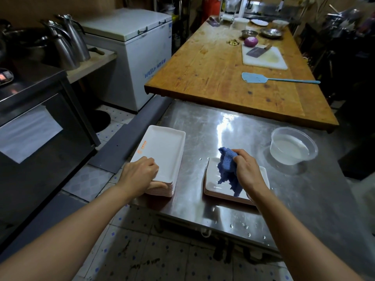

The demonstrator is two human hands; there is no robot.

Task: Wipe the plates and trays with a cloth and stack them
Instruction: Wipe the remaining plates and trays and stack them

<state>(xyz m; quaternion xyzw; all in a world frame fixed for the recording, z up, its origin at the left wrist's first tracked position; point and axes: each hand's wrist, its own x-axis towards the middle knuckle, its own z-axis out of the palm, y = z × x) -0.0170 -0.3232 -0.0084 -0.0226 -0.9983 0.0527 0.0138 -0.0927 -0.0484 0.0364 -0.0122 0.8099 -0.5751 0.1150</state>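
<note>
Trays sit in two stacks at the near edge of the steel table [233,126]: taller left stack [162,153], lower right stack [213,179]. Left hand [140,173] grips the left stack's near end, thumb under the top tray, likely to lift it. Right hand [247,169] clutches a blue cloth [227,169] above the right stack, ready to wipe. Water bowl [294,147] stands far right, presumably for wetting.

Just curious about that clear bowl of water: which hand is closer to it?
Right. The right hand, gripping the blue cloth, is just left of the bowl; the left hand holds the far stack of trays.
</note>
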